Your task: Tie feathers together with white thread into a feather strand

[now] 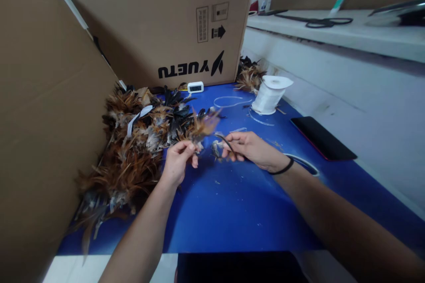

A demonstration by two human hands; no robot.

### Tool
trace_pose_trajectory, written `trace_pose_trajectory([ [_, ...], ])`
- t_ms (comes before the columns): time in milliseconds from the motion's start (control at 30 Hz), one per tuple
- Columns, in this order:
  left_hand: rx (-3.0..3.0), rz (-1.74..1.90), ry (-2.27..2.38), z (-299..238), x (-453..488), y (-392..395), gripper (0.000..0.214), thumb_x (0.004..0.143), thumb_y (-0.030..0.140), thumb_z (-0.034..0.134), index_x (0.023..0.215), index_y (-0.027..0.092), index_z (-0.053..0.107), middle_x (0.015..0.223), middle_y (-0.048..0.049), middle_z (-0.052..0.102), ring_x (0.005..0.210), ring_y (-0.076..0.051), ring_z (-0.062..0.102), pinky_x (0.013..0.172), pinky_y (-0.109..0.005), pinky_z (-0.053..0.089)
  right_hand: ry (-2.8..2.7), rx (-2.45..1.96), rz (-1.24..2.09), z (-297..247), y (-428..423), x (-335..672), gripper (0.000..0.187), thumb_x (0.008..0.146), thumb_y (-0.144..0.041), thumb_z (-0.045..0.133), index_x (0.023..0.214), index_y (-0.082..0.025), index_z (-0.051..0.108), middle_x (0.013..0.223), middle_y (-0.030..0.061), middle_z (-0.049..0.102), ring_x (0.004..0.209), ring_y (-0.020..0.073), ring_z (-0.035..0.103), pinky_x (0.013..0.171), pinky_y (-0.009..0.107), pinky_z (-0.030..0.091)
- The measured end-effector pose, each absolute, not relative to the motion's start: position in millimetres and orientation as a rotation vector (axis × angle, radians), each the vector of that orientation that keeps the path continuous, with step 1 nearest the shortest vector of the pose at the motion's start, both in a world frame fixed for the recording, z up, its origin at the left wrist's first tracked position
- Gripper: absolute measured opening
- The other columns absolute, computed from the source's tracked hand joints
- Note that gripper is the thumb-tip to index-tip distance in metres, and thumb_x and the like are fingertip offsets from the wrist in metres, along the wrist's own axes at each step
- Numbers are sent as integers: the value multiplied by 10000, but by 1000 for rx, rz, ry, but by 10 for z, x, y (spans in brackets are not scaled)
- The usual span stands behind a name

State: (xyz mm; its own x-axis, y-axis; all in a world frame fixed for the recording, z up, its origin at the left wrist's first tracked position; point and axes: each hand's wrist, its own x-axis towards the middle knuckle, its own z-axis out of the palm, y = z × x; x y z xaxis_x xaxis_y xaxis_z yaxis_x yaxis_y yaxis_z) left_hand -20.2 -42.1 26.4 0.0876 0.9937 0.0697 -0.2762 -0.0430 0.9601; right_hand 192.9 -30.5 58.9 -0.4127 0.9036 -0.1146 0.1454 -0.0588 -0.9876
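My left hand (178,159) pinches the stems of a small bunch of brown feathers (202,127) above the blue table (232,203). Just to its right, my right hand (253,148) is closed on a thin dark curved feather or cord (223,138) with a bit of pale fluff at its end. The two hands are a few centimetres apart. A large pile of brown, black and white feathers (133,150) lies to the left of my left hand, against the cardboard.
Cardboard box walls (159,22) stand at the left and back. A white thread spool (270,93) with loose thread, a small white timer (195,87) and more feathers (249,76) sit at the back. A black phone (322,138) lies right. Scissors (318,21) rest on a white ledge.
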Motion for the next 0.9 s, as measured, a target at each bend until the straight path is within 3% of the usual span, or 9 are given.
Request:
trace_pose_trajectory([
  [100, 1244, 1105, 881, 259, -155, -485, 229, 757, 336, 651, 678, 125, 611, 578, -13, 607, 407, -82, 511, 424, -211, 412, -1658, -1111, 1335, 581, -336, 1946, 268, 786, -391, 606, 852, -132, 625, 679, 22, 636, 498, 78, 503, 465, 217, 382],
  [267, 1597, 971, 965, 292, -117, -540, 252, 813, 330, 582, 659, 135, 630, 496, 1, 551, 416, -93, 509, 460, -215, 404, -1952, -875, 1042, 601, -384, 2022, 254, 773, -389, 630, 882, -160, 649, 874, 61, 669, 793, 165, 604, 694, 283, 456],
  [467, 1962, 978, 1014, 323, -88, -565, 209, 833, 275, 552, 690, 174, 666, 551, -4, 574, 453, -94, 522, 507, -211, 401, -2167, -803, 771, 653, -499, 2029, 198, 834, -364, 582, 900, -190, 648, 777, 16, 623, 699, 124, 537, 669, 257, 404],
  [900, 2106, 926, 1072, 315, -59, -595, 212, 855, 233, 512, 710, 175, 655, 544, -7, 573, 482, -105, 524, 529, -213, 391, -2446, -808, 437, 640, -534, 2038, 180, 909, -245, 469, 858, -168, 623, 705, 13, 544, 679, 125, 471, 656, 258, 343],
])
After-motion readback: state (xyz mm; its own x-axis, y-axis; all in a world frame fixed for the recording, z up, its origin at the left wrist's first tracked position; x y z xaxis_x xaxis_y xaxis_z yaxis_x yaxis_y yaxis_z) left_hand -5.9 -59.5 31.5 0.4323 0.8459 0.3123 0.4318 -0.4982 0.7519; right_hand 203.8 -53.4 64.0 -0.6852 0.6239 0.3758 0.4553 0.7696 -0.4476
